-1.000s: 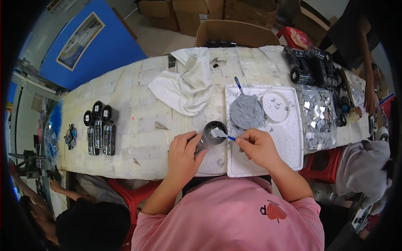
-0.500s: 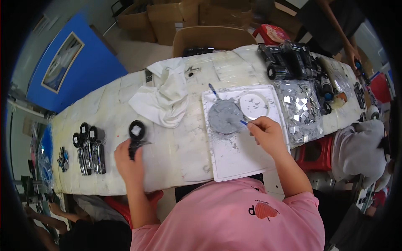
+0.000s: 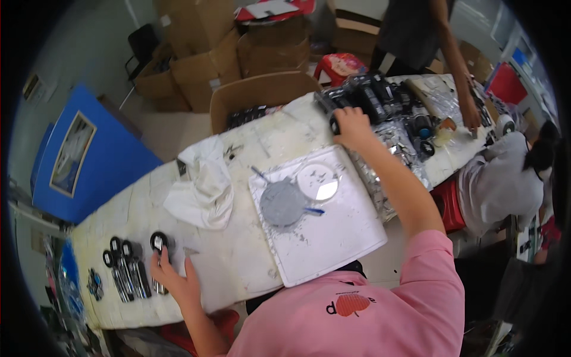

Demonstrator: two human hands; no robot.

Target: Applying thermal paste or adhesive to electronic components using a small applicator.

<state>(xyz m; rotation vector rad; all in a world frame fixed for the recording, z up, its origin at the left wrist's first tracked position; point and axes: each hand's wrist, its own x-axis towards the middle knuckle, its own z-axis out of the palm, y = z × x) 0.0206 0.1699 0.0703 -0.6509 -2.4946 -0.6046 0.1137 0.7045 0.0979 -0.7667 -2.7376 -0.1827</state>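
Note:
My left hand (image 3: 177, 284) is over the table's left side, thumb and fingers apart. Its fingertips touch or nearly touch a black round-headed device (image 3: 160, 240) standing beside a row of similar devices (image 3: 126, 262) with shiny shafts. Reaching far right, my right hand (image 3: 353, 126) has its fingers around a black round-ended device (image 3: 334, 124) at the edge of a dark pile (image 3: 375, 98). On a white tray (image 3: 324, 256) sits a round dish of grey paste (image 3: 282, 203). A blue-handled stick (image 3: 314, 211) lies at its right edge, another blue stick (image 3: 259, 173) at its upper left.
A white round lid (image 3: 315, 184) with grey flecks lies beside the paste. A crumpled white cloth (image 3: 205, 190) is left of the tray. Small reflective squares in plastic (image 3: 395, 143) lie right of it. Across the table, another person's hand (image 3: 470, 113) hangs near the clutter.
My right hand has let go of the blue-handled stick and moved to the dark pile. My left fingers have opened at the black device, now beside the row. The view has shifted.

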